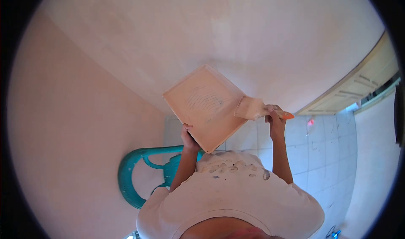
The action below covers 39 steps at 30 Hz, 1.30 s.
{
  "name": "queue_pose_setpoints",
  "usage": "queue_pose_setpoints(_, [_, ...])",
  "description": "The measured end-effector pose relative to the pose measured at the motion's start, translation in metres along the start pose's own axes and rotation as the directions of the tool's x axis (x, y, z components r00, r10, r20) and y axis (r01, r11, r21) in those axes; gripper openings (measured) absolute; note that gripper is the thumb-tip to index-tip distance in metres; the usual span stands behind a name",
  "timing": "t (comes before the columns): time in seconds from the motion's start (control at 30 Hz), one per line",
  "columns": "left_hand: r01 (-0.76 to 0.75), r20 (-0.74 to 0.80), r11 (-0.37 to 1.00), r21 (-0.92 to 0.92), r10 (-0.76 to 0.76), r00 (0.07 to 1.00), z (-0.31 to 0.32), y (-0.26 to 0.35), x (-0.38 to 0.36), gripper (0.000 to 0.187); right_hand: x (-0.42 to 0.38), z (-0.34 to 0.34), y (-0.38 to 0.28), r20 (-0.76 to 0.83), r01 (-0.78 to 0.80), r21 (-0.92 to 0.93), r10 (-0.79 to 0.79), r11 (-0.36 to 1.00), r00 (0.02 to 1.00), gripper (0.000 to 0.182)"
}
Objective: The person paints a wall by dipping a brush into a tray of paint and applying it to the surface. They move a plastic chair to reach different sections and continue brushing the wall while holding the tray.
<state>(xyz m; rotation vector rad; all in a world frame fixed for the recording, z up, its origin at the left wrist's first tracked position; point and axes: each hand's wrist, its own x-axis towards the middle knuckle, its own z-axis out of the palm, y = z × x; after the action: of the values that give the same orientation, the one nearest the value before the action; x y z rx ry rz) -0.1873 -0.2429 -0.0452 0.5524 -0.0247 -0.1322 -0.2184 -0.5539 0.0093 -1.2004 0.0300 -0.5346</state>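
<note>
My left hand (190,138) grips the lower left edge of a paint tray (185,102), thumb on its upper face. Peach paint coats the tray, and dark ridge lines show through in its middle. On the right, my right hand (275,117) is closed around the handle of a wide paintbrush (252,108), whose orange handle end pokes out past the fingers. The brush's bristles, covered in peach paint, overlap the tray's right edge.
A painted wall (236,32) rises in front, meeting another wall (76,125) at the left. A green plastic chair (128,178) stands at my left. White floor tiles (295,152) stretch to the right, toward a panelled wooden door (354,85). A small pink item (311,122) lies on the floor.
</note>
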Motion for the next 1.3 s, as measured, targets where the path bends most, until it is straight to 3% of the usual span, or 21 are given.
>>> queue_pose_setpoints(0.13, [0.028, 0.009, 0.999, 0.024, -0.028, 1.000, -0.012, -0.007, 0.004, 0.065, -0.011, -0.008, 0.012, 0.002, -0.038, 0.147, 0.038, 0.988, 0.999, 0.014])
queue_pose_setpoints(0.17, [0.053, 0.017, 0.997, 0.050, -0.054, 0.998, -0.007, -0.008, 0.002, 0.065, -0.015, -0.010, 0.012, -0.017, -0.019, 0.084, 0.020, 0.996, 1.000, 0.014])
queue_pose_setpoints(0.23, [-0.033, 0.054, 0.997, 0.063, 0.030, 0.998, 0.003, -0.009, 0.006, 0.067, -0.011, -0.013, 0.018, -0.022, -0.012, 0.065, 0.014, 0.998, 1.000, 0.014])
queue_pose_setpoints(0.37, [0.067, -0.015, 0.996, 0.062, -0.067, 0.998, -0.011, -0.006, 0.025, 0.067, -0.004, -0.005, 0.042, -0.015, -0.069, -0.031, 0.068, 0.997, 0.998, 0.016])
queue_pose_setpoints(0.5, [0.006, -0.078, 0.997, 0.075, 0.000, 0.997, -0.004, -0.006, 0.022, 0.067, -0.002, 0.002, 0.036, -0.053, -0.126, 0.097, 0.131, 0.987, 0.990, 0.016])
queue_pose_setpoints(0.57, [-0.003, -0.072, 0.998, 0.069, 0.008, 0.997, -0.001, -0.006, 0.028, 0.067, 0.003, 0.002, 0.033, 0.020, -0.115, -0.090, 0.118, 0.989, 0.993, 0.018])
queue_pose_setpoints(0.6, [-0.011, -0.101, 0.997, 0.070, 0.019, 0.995, -0.002, -0.007, 0.027, 0.067, 0.003, 0.002, 0.031, 0.017, -0.118, -0.091, 0.120, 0.989, 0.993, 0.018])
queue_pose_setpoints(0.67, [-0.012, -0.134, 0.997, 0.072, 0.021, 0.991, -0.001, -0.005, 0.025, 0.067, 0.005, 0.003, 0.024, 0.079, -0.212, 0.075, 0.206, 0.974, 0.975, 0.022])
queue_pose_setpoints(0.8, [-0.015, -0.083, 0.998, 0.053, 0.019, 0.996, -0.007, -0.002, 0.031, 0.067, 0.022, 0.006, 0.017, 0.179, -0.248, 0.175, 0.217, 0.953, 0.960, 0.026])
queue_pose_setpoints(0.87, [-0.034, -0.077, 0.997, 0.063, 0.039, 0.996, -0.007, -0.001, 0.033, 0.067, 0.041, 0.015, 0.010, 0.190, -0.166, 0.397, 0.096, 0.903, 0.977, 0.023])
queue_pose_setpoints(0.9, [-0.042, -0.076, 0.997, 0.065, 0.047, 0.996, -0.005, 0.000, 0.035, 0.068, 0.057, 0.020, 0.006, 0.195, -0.165, 0.402, 0.091, 0.901, 0.976, 0.023])
queue_pose_setpoints(0.97, [-0.054, -0.071, 0.995, 0.080, 0.060, 0.996, 0.006, 0.001, 0.034, 0.068, 0.095, 0.030, -0.007, 0.051, 0.111, 0.237, -0.127, 0.965, 0.991, 0.020])
queue_pose_setpoints(1.0, [-0.075, -0.082, 0.994, 0.082, 0.082, 0.993, 0.013, 0.000, 0.037, 0.069, 0.118, 0.038, -0.016, 0.053, 0.113, 0.249, -0.130, 0.962, 0.990, 0.020])
queue_pose_setpoints(1.07, [-0.095, -0.087, 0.992, 0.089, 0.103, 0.991, 0.017, -0.001, 0.037, 0.070, 0.152, 0.053, -0.029, -0.086, 0.154, 0.171, -0.141, 0.973, 0.986, 0.019])
queue_pose_setpoints(1.2, [-0.091, -0.067, 0.992, 0.087, 0.097, 0.993, 0.025, 0.001, 0.039, 0.072, 0.217, 0.077, -0.045, -0.068, 0.250, 0.148, -0.243, 0.957, 0.968, 0.019])
queue_pose_setpoints(1.3, [-0.119, -0.106, 0.986, 0.119, 0.132, 0.986, 0.041, 0.002, 0.037, 0.071, 0.251, 0.097, -0.067, -0.098, 0.492, 0.028, -0.487, 0.870, 0.868, 0.013])
